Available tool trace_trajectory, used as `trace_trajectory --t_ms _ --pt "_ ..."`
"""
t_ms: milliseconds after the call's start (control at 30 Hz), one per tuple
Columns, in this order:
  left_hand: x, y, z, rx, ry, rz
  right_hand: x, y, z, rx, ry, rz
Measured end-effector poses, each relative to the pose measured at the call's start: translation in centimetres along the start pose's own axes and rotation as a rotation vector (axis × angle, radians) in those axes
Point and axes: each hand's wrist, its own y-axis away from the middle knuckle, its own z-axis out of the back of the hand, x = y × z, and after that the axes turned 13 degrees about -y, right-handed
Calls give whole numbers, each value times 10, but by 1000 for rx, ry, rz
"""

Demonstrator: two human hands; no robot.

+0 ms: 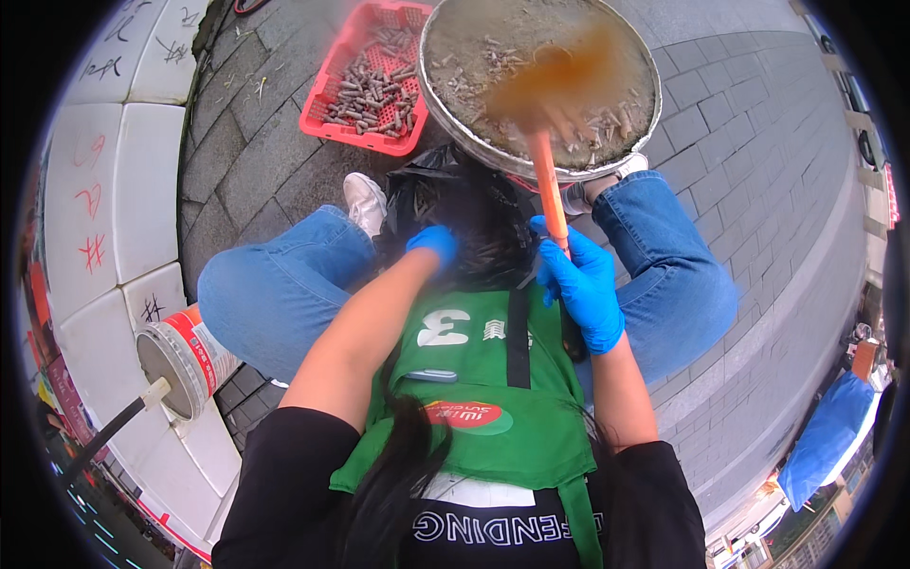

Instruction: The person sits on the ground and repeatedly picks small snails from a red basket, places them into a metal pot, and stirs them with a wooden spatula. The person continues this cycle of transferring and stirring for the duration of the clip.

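Note:
In a blue glove, my right hand (584, 288) grips the orange handle of a cleaver-like tool (546, 178); its head is blurred by motion over a round board (490, 117) strewn with small shell pieces. My left hand (434, 244), also in a blue glove, reaches into a black plastic bag (490, 213) between my legs. Dark spiral snail shells seem to lie in the bag; my left fingertips are hidden there. Beyond the bag, a red plastic basket (407, 144) holds many long spiral snail shells.
White foam boxes (146, 192) line the left side. A white and red bucket (202, 355) lies near my left knee, with a pale and black handle (128, 412) before it. Grey paving (739, 135) surrounds my feet. A blue cover (828, 434) shows far right.

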Motion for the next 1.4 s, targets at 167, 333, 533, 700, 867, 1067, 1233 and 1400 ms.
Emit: trace_trajectory --t_ms 167,333,533,700,867,1067,1233,1400 --pt "35 46 62 -187 336 -152 2 4 3 -39 21 80" --pt "56 132 117 -488 945 -355 28 -5 -25 56 -22 34" --pt "45 142 147 -748 1342 -416 11 -22 -35 35 168 57" --pt "46 116 163 -1027 1036 -420 12 18 5 -88 301 45" --pt "22 78 177 -1441 499 -421 26 27 12 -101 174 35" --pt "16 71 177 -1300 457 -341 54 25 -22 -9 45 257" --pt "17 72 177 -1279 479 -332 51 5 -33 4 128 204" --pt "17 66 176 -1402 436 -393 16 -13 -18 -27 113 71"
